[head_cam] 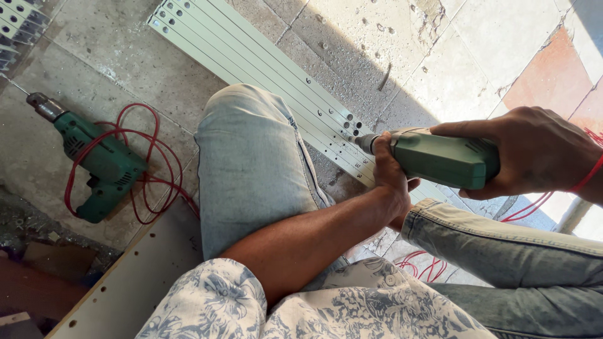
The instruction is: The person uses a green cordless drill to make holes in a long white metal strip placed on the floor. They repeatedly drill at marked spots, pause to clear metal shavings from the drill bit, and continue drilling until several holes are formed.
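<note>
The right hand [534, 150] is closed around the back of a green drill [440, 158] and holds it almost level. The left hand [392, 182] is wrapped around the front of the same drill, just behind the metal chuck [366, 143]. The tip of the drill touches a bundle of pale metal strips [251, 59], which lies on the floor [125, 56] directly in front of both hands. Small round holes are seen in the strips just beside the tip. The strips run away from the hands, up and to the left.

A red cord [587, 176] passes over the right wrist, and more of it lies under the right arm. Under the left arm is a raised knee in light blue jeans [251, 163].

Far to the left of the left hand, a second green drill [100, 160] rests on the floor with a red cable [154, 125] looped around it. Near it, below, is a pale board [138, 276] with small holes along its edge.
</note>
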{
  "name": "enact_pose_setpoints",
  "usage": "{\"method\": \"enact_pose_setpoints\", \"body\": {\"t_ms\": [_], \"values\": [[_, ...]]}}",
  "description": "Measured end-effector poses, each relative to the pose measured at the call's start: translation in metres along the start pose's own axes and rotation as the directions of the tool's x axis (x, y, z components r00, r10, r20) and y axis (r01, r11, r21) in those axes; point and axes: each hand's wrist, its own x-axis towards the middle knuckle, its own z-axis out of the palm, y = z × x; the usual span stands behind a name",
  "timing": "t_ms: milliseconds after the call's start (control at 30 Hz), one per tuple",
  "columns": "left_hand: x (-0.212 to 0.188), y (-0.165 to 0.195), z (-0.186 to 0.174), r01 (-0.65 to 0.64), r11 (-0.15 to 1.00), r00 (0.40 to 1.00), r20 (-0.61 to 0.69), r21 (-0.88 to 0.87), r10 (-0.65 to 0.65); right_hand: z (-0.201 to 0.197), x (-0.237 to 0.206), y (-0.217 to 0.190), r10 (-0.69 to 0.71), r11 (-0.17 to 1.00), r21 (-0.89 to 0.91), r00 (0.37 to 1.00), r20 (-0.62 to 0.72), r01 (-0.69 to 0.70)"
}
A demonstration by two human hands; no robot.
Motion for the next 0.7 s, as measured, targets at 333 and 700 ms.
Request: {"method": "enact_pose_setpoints", "body": {"t_ms": [333,700], "values": [[0.003,-0.011,-0.011,0.041,0.995,0.999,0.032,-0.092,-0.038,0.007,-0.002,-0.005,-0.055,0.998,-0.003,0.998,0.008,0.055],[-0.003,0.005,0.002,0.038,0.995,0.998,0.048,-0.092,-0.033,-0.012,0.006,-0.009,0.036,0.999,-0.035,0.996,0.086,-0.033]]}}
